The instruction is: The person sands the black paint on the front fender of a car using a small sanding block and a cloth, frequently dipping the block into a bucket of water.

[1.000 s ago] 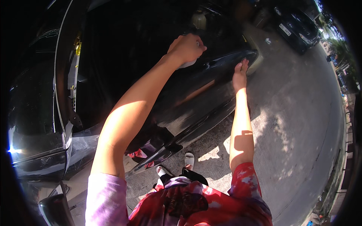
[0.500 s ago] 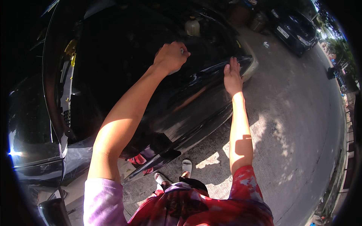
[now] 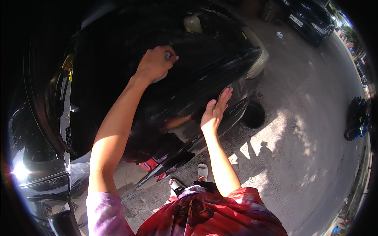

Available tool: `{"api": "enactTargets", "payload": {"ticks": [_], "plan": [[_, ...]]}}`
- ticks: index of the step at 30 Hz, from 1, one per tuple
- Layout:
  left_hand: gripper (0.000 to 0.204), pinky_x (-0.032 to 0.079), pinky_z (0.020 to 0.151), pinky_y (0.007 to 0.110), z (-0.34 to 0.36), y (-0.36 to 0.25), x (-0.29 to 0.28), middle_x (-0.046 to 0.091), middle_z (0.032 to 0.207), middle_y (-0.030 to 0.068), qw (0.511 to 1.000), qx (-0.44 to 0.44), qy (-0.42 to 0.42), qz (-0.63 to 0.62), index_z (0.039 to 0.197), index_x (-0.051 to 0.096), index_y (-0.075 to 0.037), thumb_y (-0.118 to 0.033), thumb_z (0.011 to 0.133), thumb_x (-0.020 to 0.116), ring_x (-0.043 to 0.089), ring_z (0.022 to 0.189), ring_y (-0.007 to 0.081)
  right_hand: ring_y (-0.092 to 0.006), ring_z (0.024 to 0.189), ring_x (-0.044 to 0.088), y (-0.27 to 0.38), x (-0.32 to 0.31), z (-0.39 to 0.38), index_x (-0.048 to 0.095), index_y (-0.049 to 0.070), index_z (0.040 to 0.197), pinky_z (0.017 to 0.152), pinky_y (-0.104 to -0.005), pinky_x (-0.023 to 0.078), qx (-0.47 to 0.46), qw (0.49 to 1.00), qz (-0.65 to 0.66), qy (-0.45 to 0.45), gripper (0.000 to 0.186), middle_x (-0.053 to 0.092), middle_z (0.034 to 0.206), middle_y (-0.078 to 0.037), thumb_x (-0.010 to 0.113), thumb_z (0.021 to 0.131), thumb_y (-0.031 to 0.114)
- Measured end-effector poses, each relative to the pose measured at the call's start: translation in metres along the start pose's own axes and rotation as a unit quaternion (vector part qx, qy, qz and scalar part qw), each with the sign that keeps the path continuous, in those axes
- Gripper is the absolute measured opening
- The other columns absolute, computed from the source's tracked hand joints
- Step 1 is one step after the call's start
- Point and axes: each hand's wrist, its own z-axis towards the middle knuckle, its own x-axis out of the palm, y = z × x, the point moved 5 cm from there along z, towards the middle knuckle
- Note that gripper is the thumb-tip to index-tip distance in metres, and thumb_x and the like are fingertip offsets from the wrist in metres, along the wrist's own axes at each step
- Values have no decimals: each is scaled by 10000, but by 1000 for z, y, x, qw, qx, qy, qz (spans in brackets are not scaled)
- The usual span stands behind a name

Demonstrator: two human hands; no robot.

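My left hand (image 3: 155, 63) is closed around a pale, mostly hidden pad or cloth (image 3: 159, 78) on the glossy black hood (image 3: 102, 55) of a car. My right hand (image 3: 216, 110) is open, fingers stretched, at the hood's lower right edge, apparently against the bodywork. A pale rounded object (image 3: 193, 23) sits beyond my left hand; whether it is a container is unclear. The car's headlight (image 3: 258, 63) is at the front corner, and yellow material (image 3: 67, 65) shows along the seam at left.
A black bucket (image 3: 253, 114) stands on the sunlit pavement (image 3: 315, 98) beside the car. Another dark car (image 3: 307, 21) is parked at upper right, and a motorbike (image 3: 356, 118) is at the far right. The side mirror (image 3: 61, 224) juts out at lower left. My sandaled feet (image 3: 202, 171) are below.
My left hand has moved left and slightly down across the hood. My right hand has moved down and left along the edge, away from the headlight, exposing the bucket. The motorbike appears lower and larger.
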Motion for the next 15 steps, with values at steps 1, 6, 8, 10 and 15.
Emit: {"api": "enactTargets", "payload": {"ticks": [1, 6, 8, 10, 15], "plan": [[276, 534, 947, 448, -6, 3, 5, 758, 1018, 194, 1000, 0, 18, 4, 1074, 761, -98, -323, 928, 694, 720, 1027, 374, -451, 1569, 31, 9, 15, -65, 38, 38, 1642, 1201, -687, 101, -11, 997, -43, 60, 858, 18, 1712, -216, 217, 1052, 634], [254, 535, 902, 440, -21, -30, 15, 757, 961, 176, 996, 14, 85, 12, 1064, 751, -84, -290, 923, 706, 726, 981, 355, -438, 1572, 22, -31, -20, 7, 23, 67, 1646, 1200, -692, 109, -16, 995, -10, 99, 776, -6, 1712, -215, 249, 1081, 549], [244, 536, 894, 432, -17, -52, 20, 753, 953, 174, 995, 49, 85, 19, 1067, 748, -86, -279, 923, 708, 726, 975, 353, -330, 1589, 65, -118, -61, 109, 112, 66, 1642, 1233, -633, 85, 129, 990, 1, 61, 758, 28, 1715, -197, 286, 1087, 553], [233, 537, 894, 420, -6, -93, 42, 750, 957, 176, 988, 125, 89, 12, 1075, 745, -91, -266, 925, 708, 724, 979, 355, -344, 1581, 118, -229, -127, 173, 125, 18, 1629, 1250, -588, 93, 181, 983, -6, -25, 789, 49, 1711, -207, 280, 1082, 566], [229, 533, 899, 424, -11, -39, 37, 750, 977, 175, 992, 80, 87, 35, 1098, 739, -94, -249, 934, 701, 716, 991, 372, -367, 1580, 105, -112, -42, 60, 108, 27, 1633, 1240, -612, 69, 157, 985, -39, 64, 759, 63, 1711, -202, 278, 1091, 529]]}}
